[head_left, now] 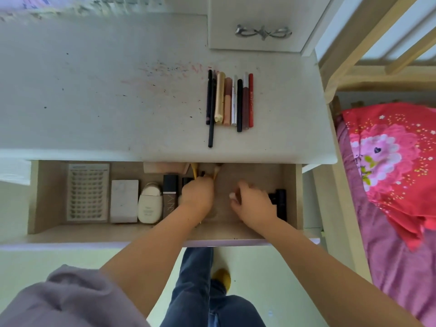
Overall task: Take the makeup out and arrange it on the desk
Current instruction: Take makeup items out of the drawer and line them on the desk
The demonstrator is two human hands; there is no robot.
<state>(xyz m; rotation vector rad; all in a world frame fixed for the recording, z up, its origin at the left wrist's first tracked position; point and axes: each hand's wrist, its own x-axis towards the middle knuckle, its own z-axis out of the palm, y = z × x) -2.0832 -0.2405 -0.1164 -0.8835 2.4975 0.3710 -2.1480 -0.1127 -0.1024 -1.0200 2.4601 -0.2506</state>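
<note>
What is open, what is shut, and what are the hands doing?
Pale wooden desk drawer: pulled open.
White cabinet door with silver handle: closed.
Left hand: gripping yellow-handled makeup brushes.
Right hand: fingers loosely curled, apparently empty.
Row of makeup pencils and tubes: lying side by side on white desk.

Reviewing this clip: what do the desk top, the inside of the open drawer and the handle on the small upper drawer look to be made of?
Desk top: looks like white painted or laminated board, matte, scuffed with dark specks and pinkish smears.
Open drawer: its floor is a pale tan, probably unpainted wood-grain board or laminate, with a dull finish.
Handle: appears to be silvery metal, an ornate bow-like shape with a soft sheen; it could also be plated plastic.
</note>
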